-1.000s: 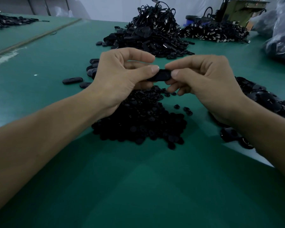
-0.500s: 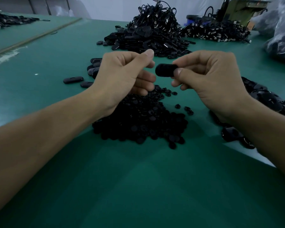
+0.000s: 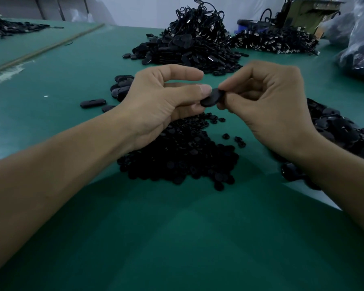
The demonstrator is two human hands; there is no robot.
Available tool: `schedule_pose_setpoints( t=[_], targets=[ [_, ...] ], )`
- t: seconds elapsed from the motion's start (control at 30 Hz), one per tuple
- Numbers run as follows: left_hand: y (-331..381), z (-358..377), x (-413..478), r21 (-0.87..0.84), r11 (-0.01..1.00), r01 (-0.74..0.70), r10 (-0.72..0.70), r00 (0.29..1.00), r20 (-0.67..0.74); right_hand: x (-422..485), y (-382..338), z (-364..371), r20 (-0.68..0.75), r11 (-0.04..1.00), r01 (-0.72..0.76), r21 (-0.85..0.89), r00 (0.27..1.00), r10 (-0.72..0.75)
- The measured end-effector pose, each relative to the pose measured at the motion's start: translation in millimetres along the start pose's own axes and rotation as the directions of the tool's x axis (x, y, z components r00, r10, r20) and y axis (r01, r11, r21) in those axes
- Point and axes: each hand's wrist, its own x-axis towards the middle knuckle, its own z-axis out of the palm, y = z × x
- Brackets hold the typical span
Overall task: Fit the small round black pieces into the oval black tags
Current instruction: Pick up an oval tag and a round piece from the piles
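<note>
1. Green worktop (image 3: 51, 85) carries everything.
2. Big heap of black corded tags (image 3: 198, 43) at back centre; second, flatter heap (image 3: 277, 43) to its right; clear plastic bag (image 3: 357, 51) at the far right edge.
3. Pile of small round black pieces (image 3: 177, 156) lies under and between the wrists, partly hidden by the left forearm.
4. Pile of oval tags (image 3: 340, 131) on the right, partly hidden behind the right forearm.
5. Left hand (image 3: 156, 106) is raised over the round pieces. Thumb tip is on the left end of the oval black tag (image 3: 211, 97), curled fingers beneath it, index finger lifted clear above, narrow gap.
6. Right hand (image 3: 271, 106) has fingers curled tight, pinching the tag's right end.
7. The tag is held in the air between both hands, tilted. Cannot tell whether a round piece is seated in it.
8. Loose oval tags (image 3: 93, 103) lie left of the left wrist.
</note>
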Motion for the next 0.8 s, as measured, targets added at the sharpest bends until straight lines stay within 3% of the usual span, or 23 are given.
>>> schedule_pose_setpoints(
  t=[0.2, 0.3, 0.53, 0.7, 0.8],
  targets=[
    [1.7, -2.4, 0.2, -0.033, 0.997, 0.063, -0.060, 0.995, 0.084, -0.5, 1.7, -1.0, -0.063, 0.991, 0.034, -0.127, 0.997, -0.042],
    [-0.6, -1.9, 0.7, 0.005, 0.999, 0.035, -0.035, 0.998, 0.057, -1.0, 1.5, -0.8, -0.060, 0.988, 0.030, -0.151, 0.997, -0.039],
    [0.1, -5.5, 1.1, 0.088, 0.995, -0.041, 0.037, 0.998, 0.041, 2.6, 2.7, -1.2, 0.016, 0.991, -0.135, -0.016, 0.991, 0.135],
    [-0.8, -5.5, 0.2, 0.138, 0.989, -0.061, 0.053, 0.997, 0.060, 2.0, -0.6, 0.1, 0.143, 0.979, -0.184, 0.089, 0.975, 0.171],
    [-3.3, -6.1, 1.2, 0.177, 0.982, -0.068, 0.070, 0.998, -0.006, 5.8, 4.5, -4.4, 0.102, 0.962, -0.266, 0.061, 0.960, 0.259]
  ],
)
